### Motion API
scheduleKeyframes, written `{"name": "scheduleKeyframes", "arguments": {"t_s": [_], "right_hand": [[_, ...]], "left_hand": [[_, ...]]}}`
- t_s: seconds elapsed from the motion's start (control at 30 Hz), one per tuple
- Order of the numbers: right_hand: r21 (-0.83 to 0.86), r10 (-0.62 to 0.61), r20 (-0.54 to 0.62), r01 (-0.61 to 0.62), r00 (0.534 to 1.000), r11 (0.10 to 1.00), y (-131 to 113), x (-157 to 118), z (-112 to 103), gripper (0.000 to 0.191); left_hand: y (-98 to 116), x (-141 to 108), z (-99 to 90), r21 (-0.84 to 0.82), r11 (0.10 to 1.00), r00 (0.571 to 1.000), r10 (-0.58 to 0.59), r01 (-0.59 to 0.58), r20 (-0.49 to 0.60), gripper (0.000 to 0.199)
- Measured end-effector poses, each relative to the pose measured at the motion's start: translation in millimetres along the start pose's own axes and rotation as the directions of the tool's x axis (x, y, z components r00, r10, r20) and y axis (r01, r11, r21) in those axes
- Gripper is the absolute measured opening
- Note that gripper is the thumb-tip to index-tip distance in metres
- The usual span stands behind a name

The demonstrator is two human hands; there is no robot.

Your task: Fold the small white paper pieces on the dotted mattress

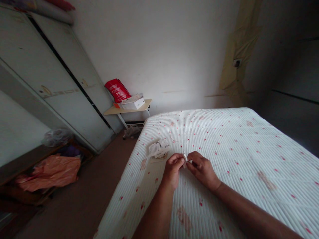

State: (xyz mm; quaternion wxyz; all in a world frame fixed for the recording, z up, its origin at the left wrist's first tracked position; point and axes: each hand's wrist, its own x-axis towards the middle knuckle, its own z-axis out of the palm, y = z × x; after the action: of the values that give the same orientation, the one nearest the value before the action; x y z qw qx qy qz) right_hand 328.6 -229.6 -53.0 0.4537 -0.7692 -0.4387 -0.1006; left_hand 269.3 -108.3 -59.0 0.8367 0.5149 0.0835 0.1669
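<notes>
Over the middle of the bed, my left hand (173, 168) pinches a small white round object (184, 160) between thumb and fingers. My right hand (202, 168) is just to the right of it, its thumb and fingers pressed together at the object's right edge. What the right fingertips hold, if anything, is too small to make out. To the left of my hands, a small pile of printed white cards or packets (159, 149) lies on the patterned quilted cover (239, 146).
A small table (113, 110) beyond the bed's far left corner bears a red bag (117, 90) and a white box (134, 104). Cabinets (72, 79) stand at left, with an orange plastic bag (53, 172) on a low wooden shelf. A wall socket (237, 63) is at the back right.
</notes>
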Motion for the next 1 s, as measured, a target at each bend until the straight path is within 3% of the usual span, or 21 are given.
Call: {"name": "scheduleKeyframes", "arguments": {"t_s": [0.1,0.23,0.37,0.47,0.6,0.87,1.0], "right_hand": [[-0.173,-0.100,-0.046,0.091,0.994,0.981,3,0,-3,0.016],[-0.404,-0.257,-0.043,0.219,0.965,0.888,7,0,-12,0.018],[-0.493,-0.400,-0.054,0.324,0.915,0.807,10,0,-18,0.017],[-0.508,-0.462,-0.062,0.371,0.884,0.778,12,0,-18,0.015],[-0.518,-0.482,-0.044,0.392,0.875,0.760,13,-1,-17,0.014],[-0.508,-0.471,-0.041,0.388,0.881,0.769,8,0,-17,0.015],[-0.399,-0.405,-0.070,0.346,0.912,0.849,11,-2,-12,0.013]], "left_hand": [[1,-1,1.6,0.075,0.997,0.999,0.015,-0.011,-0.047,0.017],[3,-2,3.7,0.083,0.996,0.995,0.042,-0.035,-0.086,0.015],[6,-2,3.8,0.114,0.991,0.992,0.079,-0.067,-0.102,0.018],[8,-4,4.9,0.114,0.991,0.995,0.080,-0.073,-0.053,0.023],[8,-7,8.0,0.146,0.989,1.000,0.028,-0.028,0.001,0.019],[12,-9,15.0,0.172,0.985,0.997,-0.006,0.018,-0.072,0.017],[11,-7,14.7,0.236,0.971,0.993,-0.001,0.028,-0.116,0.018]]}}
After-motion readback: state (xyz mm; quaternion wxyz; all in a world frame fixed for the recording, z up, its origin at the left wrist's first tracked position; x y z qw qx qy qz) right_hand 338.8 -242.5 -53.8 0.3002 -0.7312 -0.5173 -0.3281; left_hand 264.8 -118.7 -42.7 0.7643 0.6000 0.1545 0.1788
